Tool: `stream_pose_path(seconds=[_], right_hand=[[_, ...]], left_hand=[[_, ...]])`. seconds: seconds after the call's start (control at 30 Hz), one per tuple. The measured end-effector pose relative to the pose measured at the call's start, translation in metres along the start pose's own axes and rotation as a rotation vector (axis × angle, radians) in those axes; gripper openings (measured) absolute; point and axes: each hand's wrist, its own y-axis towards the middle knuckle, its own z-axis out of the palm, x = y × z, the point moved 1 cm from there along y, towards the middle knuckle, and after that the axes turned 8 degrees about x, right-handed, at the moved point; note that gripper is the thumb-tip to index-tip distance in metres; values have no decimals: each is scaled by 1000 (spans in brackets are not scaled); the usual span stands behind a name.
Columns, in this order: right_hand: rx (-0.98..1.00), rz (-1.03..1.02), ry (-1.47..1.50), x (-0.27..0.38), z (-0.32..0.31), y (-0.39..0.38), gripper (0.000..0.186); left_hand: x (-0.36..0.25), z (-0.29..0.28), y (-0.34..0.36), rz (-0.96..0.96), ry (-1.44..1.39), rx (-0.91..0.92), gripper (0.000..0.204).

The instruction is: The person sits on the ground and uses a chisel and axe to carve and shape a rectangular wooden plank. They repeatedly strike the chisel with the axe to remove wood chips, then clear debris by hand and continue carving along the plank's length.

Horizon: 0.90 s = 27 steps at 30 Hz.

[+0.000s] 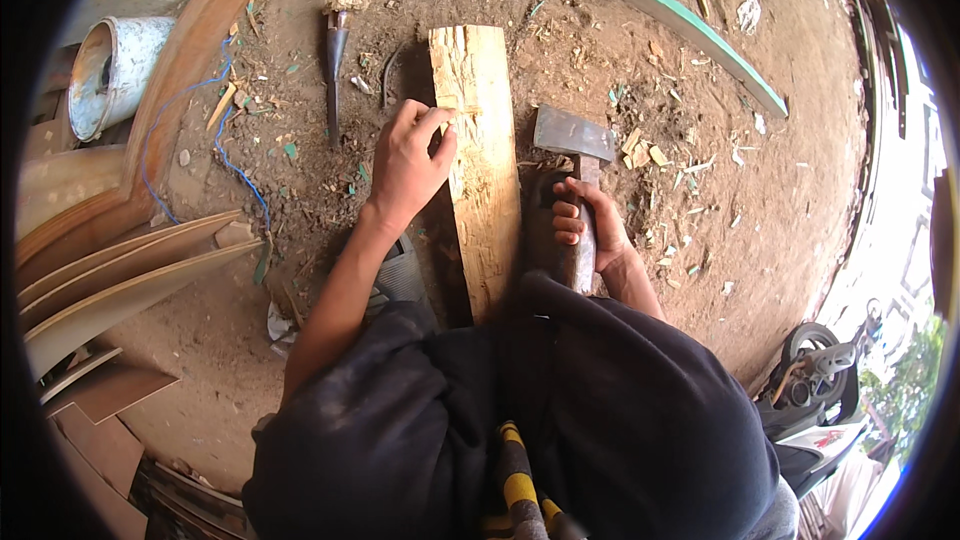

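Observation:
A rough, pale wooden beam lies lengthwise in front of me, its upper face chipped and split. My left hand is at the beam's left edge, thumb and forefinger pinched together; whatever is between them is too small to make out. To the right of the beam, my right hand grips the wooden handle of a hatchet, its broad metal head pointing away from me. A chisel with a frayed, flattened wooden top lies on the dirt beyond my left hand.
Wood chips litter the dirt ground. A green-edged curved board lies at the far right. On the left are a white bucket, a curved wooden frame, blue string and stacked panels. A motorcycle stands lower right.

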Motion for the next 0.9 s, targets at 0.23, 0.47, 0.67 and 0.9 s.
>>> stream_pose_path(seconds=[0.23, 0.47, 0.67, 0.9], right_hand=[[-47, -4, -25, 0, 3, -1, 21], [-30, -10, -38, 0, 4, -1, 23], [-29, -6, -46, 1, 6, -1, 24], [-62, -8, -42, 1, 6, -1, 26]], left_hand=[[5, -1, 7, 15, 11, 17, 11], [1, -2, -2, 116, -19, 26, 7], [2, -14, 6, 12, -40, -111, 20], [-1, -12, 24, -70, 111, 55, 20]])
